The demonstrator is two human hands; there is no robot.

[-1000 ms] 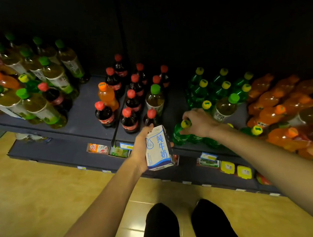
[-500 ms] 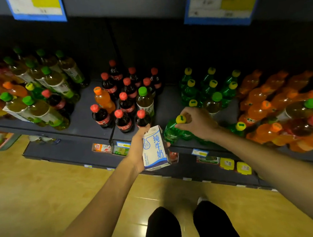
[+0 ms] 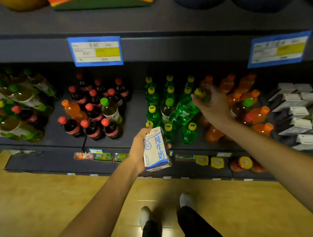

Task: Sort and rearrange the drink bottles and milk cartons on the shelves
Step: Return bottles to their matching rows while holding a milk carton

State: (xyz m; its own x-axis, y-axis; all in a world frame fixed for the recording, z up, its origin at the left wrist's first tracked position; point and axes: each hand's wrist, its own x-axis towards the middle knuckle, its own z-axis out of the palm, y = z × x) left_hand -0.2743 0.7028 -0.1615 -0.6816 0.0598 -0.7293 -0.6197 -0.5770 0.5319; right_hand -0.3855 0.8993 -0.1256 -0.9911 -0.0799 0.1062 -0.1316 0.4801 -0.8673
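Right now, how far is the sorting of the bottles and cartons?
Partly done: green bottles and cartons already stand grouped. In hand: the left hand holds a milk carton, the right hand a green bottle. Left: an orange bottle stands among the cola bottles.

The shelf (image 3: 133, 118) runs from 9 to 3 o'clock across the view. On it, from 9 to 3: tea bottles (image 3: 18, 111), cola bottles (image 3: 92, 112), soda bottles (image 3: 158, 103), juice bottles (image 3: 245, 99), then stacked cartons (image 3: 307, 116). One juice bottle and one tea bottle stand among the colas.

The right hand (image 3: 212, 106), at 1 o'clock, holds a tilted bottle (image 3: 184, 112) over the soda group, neck toward 1 o'clock. The left hand (image 3: 139, 150), at centre, holds a milk carton (image 3: 155, 149) upright before the shelf edge, at 6 o'clock from the sodas.

Price tags (image 3: 96, 50) hang above, at 11 and 2 o'clock. A lower shelf (image 3: 61, 162) lies below, the floor (image 3: 45, 203) beneath.
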